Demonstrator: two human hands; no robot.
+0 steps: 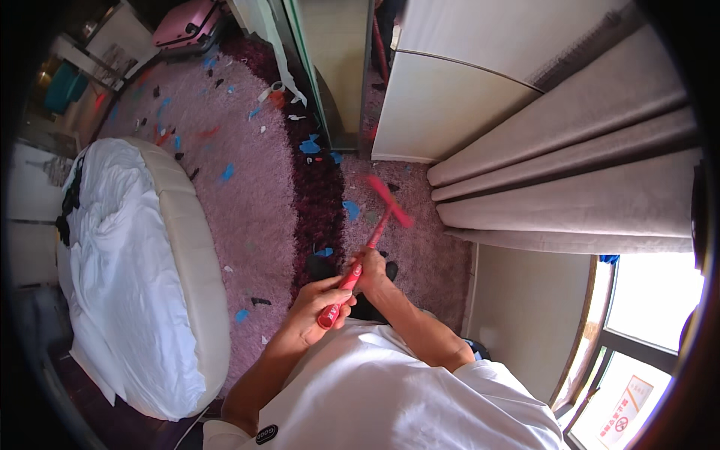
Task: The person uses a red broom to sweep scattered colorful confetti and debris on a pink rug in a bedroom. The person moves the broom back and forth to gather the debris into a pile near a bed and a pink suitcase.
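Both of my hands grip the red handle (373,238) of a long-handled tool with a narrow crosswise red head (390,201), slightly blurred. I cannot make out whether the head is a rake, a squeegee or a brush. Closed around the handle near its butt end is my left hand (319,306). Farther along the shaft, my right hand (369,271) is wrapped around it too. The tool slants away from me, its head over the pinkish-purple carpet (424,262). Blue scraps (351,210) lie on the carpet just left of the head.
A round bed (191,247) with rumpled white bedding stands at the left. Several coloured scraps (227,172) litter the carpet. Grey curtains (570,172) hang at the right, beside a bright window (652,307). A glass panel (330,75) stands ahead; a pink suitcase (186,26) is far left.
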